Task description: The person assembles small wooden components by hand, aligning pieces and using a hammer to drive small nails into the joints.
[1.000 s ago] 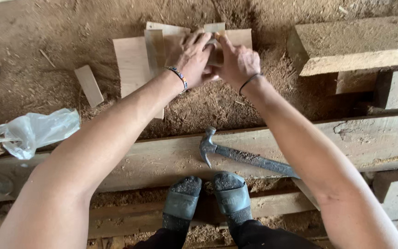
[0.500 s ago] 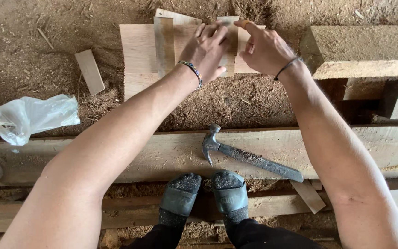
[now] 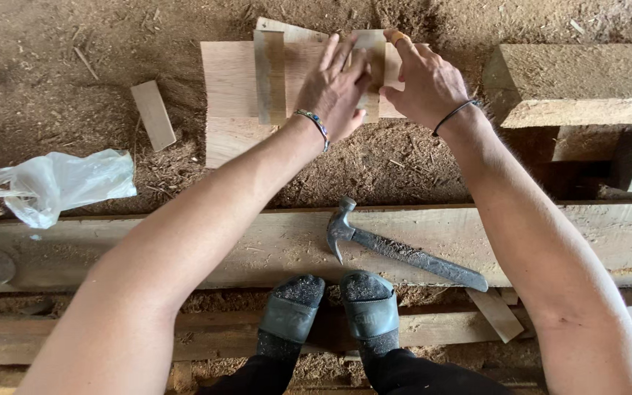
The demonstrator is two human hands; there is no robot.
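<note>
Sawdust covers the ground of this workshop floor, with rough timber lying across the near side. At far left lies a crumpled clear plastic bag, then a small wood offcut. Left hand and right hand have lifted apart slightly since a second ago, when they pressed together; now each pinches a narrow wooden slat held upright over the flat plywood pieces, fingers closed on its edges. A claw hammer rests untouched on the near beam, above the person's dusty shoes. A thick timber block sits far right.
</note>
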